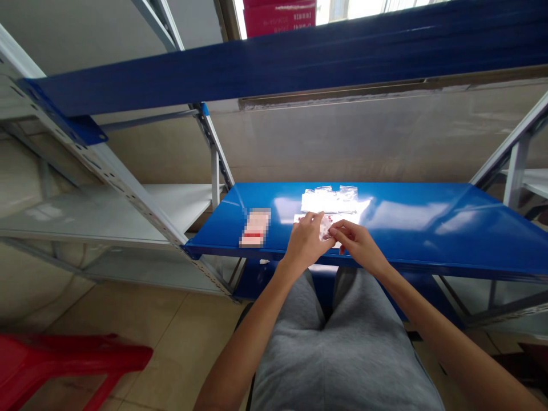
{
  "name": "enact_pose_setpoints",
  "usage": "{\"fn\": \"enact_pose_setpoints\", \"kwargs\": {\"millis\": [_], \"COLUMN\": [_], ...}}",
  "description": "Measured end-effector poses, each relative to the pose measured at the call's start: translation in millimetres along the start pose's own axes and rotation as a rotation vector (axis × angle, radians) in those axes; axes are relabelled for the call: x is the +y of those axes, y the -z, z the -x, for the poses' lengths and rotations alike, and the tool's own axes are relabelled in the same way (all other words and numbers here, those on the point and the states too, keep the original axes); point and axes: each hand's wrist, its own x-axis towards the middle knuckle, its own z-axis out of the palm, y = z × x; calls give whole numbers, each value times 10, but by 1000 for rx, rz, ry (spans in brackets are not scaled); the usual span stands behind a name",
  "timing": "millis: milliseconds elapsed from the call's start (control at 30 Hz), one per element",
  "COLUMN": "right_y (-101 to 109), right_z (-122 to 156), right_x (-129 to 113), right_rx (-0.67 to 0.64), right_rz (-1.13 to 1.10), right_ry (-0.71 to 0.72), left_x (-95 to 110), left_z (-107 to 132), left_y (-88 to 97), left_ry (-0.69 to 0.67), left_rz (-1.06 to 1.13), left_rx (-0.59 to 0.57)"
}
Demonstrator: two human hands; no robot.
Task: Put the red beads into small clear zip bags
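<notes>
Left hand [305, 242] and right hand [358, 246] pinch a small clear bag [326, 227] above a blue steel shelf [411, 228].
Bag handling seems in hand; a steady two-handed grip is called for, with more clear bags [329, 200] lying just behind.

Left forearm [252, 337] and right forearm [445, 337] bare, angled inward from the lower corners. Left hand [306, 240] and right hand [358, 245] meet at centre, wrists slightly bent, fingertips [336, 231] pinched, palms turned inward and down.
</notes>
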Motion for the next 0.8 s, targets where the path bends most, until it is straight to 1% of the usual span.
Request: {"fn": "enact_pose_setpoints", "kwargs": {"millis": [100, 167, 233, 267, 333, 400, 467, 600, 800], "right_y": [-15, -7, 16, 31, 52, 52, 25, -51, -88], "right_z": [0, -4, -15, -23, -40, -55, -63, -63, -50], "right_x": [10, 30, 77, 113, 206, 315, 416, 543, 566], "right_rx": [-31, -45, -16, 10, 50, 40, 9, -33, -55], "right_rz": [-5, -15, 22, 84, 283, 489, 618, 724, 778], "right_ry": [16, 19, 26, 37, 80, 130, 160, 158, 152], "left_x": [-26, -77, -150, -189, -264, -325, -371, -424, -427], "left_z": [33, 67, 109, 134, 188, 245, 297, 350, 345], "left_y": [42, 71, 98, 109, 118, 107, 81, 48, 80], "left_ry": [37, 73, 113, 131, 155, 157, 145, 121, 116], "left_rz": [53, 113, 162, 173, 174, 169, 162, 142, 141], "left_rx": [23, 55, 78, 85, 89, 80, 54, -5, -9]}}
